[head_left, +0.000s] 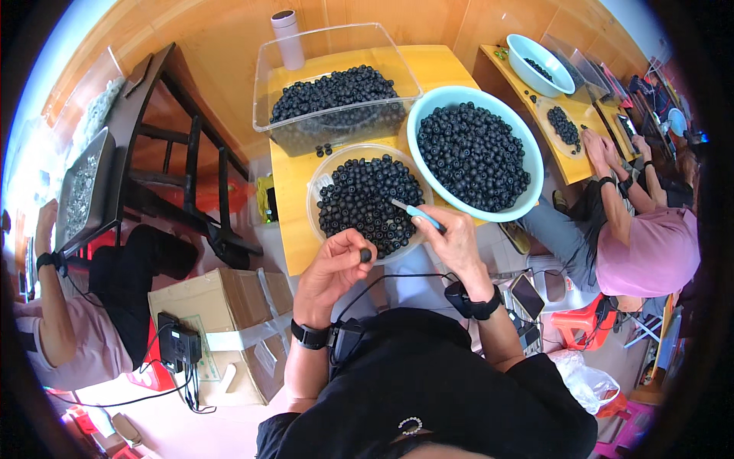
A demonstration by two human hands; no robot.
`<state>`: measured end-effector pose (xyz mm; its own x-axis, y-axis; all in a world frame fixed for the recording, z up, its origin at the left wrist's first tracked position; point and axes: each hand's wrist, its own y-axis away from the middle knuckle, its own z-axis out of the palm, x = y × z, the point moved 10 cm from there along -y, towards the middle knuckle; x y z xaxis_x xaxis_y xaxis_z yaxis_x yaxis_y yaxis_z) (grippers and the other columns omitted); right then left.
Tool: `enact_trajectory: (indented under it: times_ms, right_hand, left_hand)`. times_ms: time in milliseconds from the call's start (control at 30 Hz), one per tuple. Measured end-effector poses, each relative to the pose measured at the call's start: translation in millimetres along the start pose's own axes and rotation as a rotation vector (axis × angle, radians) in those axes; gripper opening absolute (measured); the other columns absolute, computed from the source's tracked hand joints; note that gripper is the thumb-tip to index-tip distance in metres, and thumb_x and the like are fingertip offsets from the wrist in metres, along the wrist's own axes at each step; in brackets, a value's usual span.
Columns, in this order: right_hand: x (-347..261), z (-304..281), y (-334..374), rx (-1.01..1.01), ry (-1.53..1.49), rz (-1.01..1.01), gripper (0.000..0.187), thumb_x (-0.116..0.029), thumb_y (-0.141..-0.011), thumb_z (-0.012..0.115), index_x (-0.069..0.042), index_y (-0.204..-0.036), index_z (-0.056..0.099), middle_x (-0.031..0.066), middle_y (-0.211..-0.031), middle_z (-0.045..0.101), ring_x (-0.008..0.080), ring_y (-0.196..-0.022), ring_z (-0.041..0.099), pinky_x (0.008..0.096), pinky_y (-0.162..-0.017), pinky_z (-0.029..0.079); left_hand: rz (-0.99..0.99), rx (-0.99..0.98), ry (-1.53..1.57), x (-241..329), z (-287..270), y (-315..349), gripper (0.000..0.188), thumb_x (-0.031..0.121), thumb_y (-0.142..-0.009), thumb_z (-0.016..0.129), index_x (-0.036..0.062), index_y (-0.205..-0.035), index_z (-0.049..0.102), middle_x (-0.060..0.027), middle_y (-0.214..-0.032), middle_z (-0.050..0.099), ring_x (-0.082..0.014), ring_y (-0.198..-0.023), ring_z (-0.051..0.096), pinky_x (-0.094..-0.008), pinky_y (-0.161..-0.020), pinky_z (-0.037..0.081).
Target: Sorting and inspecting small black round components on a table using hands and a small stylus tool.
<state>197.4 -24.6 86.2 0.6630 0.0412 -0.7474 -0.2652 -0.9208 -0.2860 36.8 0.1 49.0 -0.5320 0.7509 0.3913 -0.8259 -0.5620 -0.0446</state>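
Your left hand [334, 264] has one small dark bead [365, 255] pinched between thumb and fingertips, right at the 6 o'clock edge of the clear round dish [315, 200] that's full of the same beads. Your right hand [453, 241] is curled around a little light-blue tool [417, 212], fingers pressed together on the handle, with the metal tip poking toward 10 o'clock over the beads in that dish. The tip sits just above and to the right of the pinched bead, not touching it as far as I can see.

At about 1 o'clock from the dish there's a big turquoise basin [535, 180] heaped with beads, and at 12 o'clock a clear rectangular tub [336, 46] also loaded, all on a yellow wooden table [294, 183]. A few loose beads lie on the table between tub and dish. A pale cylinder bottle [288, 38] stands behind the tub.

Cardboard box [222, 321] is down at your 8 o'clock on the floor. Another person in a pink shirt [650, 249] works at a second table off at 3 o'clock.
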Motion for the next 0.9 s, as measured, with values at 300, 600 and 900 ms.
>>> enact_trajectory:
  times_ms: [300, 600, 900]
  right_hand:
    - [-53, 16, 5, -0.206, -0.371, 0.044, 0.027, -0.011, -0.071, 0.075, -0.002, -0.096, 0.067, 0.0043, -0.079, 0.064, 0.0094, -0.061, 0.055, 0.0243, -0.053, 0.044]
    - [-40, 45, 16, -0.332, -0.580, 0.136, 0.014, -0.007, -0.075, 0.072, 0.000, -0.086, 0.067, 0.0025, -0.077, 0.062, 0.0068, -0.067, 0.054, 0.0224, -0.058, 0.044]
    - [-27, 52, 33, -0.386, -0.725, 0.288, 0.014, -0.005, -0.080, 0.068, 0.000, -0.092, 0.064, -0.0004, -0.081, 0.063, 0.0026, -0.072, 0.054, 0.0194, -0.062, 0.044]
  left_hand:
    - [0.048, 0.198, -0.030, -3, -27, -4, 0.016, 0.001, -0.083, 0.062, 0.0022, -0.098, 0.058, -0.0115, -0.094, 0.063, -0.0148, -0.077, 0.064, -0.0233, -0.070, 0.057]
    - [-0.098, 0.157, -0.120, -21, -24, -1, 0.020, -0.002, -0.080, 0.064, 0.0028, -0.097, 0.055, -0.0075, -0.092, 0.062, -0.0149, -0.077, 0.065, -0.0245, -0.071, 0.057]
    - [-0.080, 0.272, -0.140, -34, -30, -2, 0.019, 0.003, -0.084, 0.062, 0.0030, -0.101, 0.055, -0.0066, -0.091, 0.062, -0.0140, -0.075, 0.065, -0.0260, -0.071, 0.057]
